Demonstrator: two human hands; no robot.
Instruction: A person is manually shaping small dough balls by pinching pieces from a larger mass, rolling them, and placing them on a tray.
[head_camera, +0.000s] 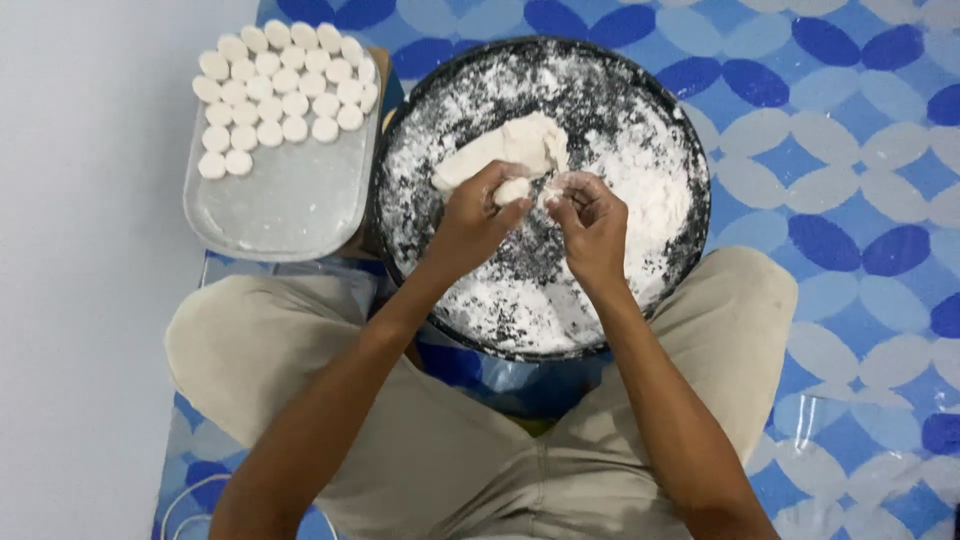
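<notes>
The pale, elongated dough lump (505, 150) lay slanting from lower left to upper right in the round, floured black pan (690, 140). The left hand (470, 215) and right hand (592, 225) both pinched its small near end, with bare floured room toward the pan's right rim.

A flat grey metal tray with rounded corners (290, 200) lies to the left of the round black pan, its right edge just beside the pan's rim. On the far half of the tray sit many small round white dough discs (285, 90), packed in close rows and touching one another; two of them end a short row at the tray's left edge. The near half of the tray is bare and lightly dusted with white. Under everything lies a glossy plastic floor mat patterned with blue and pale grey ovals (850, 150). To the left of the mat runs a plain pale grey floor (80, 300).
</notes>
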